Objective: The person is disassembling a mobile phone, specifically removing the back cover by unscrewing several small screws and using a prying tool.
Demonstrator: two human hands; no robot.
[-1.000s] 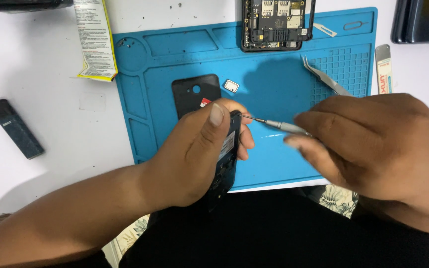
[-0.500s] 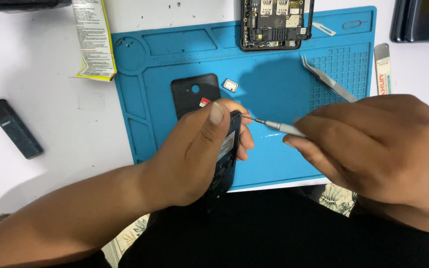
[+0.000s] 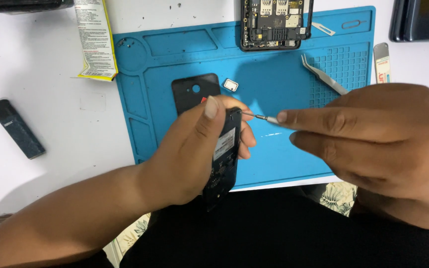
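The dark, slim opened phone (image 3: 223, 156) stands on edge above the near rim of the blue silicone mat (image 3: 284, 89), grasped in the left hand (image 3: 189, 149), thumb pressed along its top. The right hand (image 3: 373, 144) pinches a thin metal screwdriver (image 3: 259, 117) in a clenched grip, tip at the phone's upper corner. Behind the phone on the mat lie a black back cover (image 3: 189, 92), steel tweezers (image 3: 323, 74) and a bare circuit-board frame (image 3: 275, 22).

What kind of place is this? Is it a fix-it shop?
Probably a phone repair bench: a blue work mat, an opened phone showing its insides, and tweezers lie on the white table.
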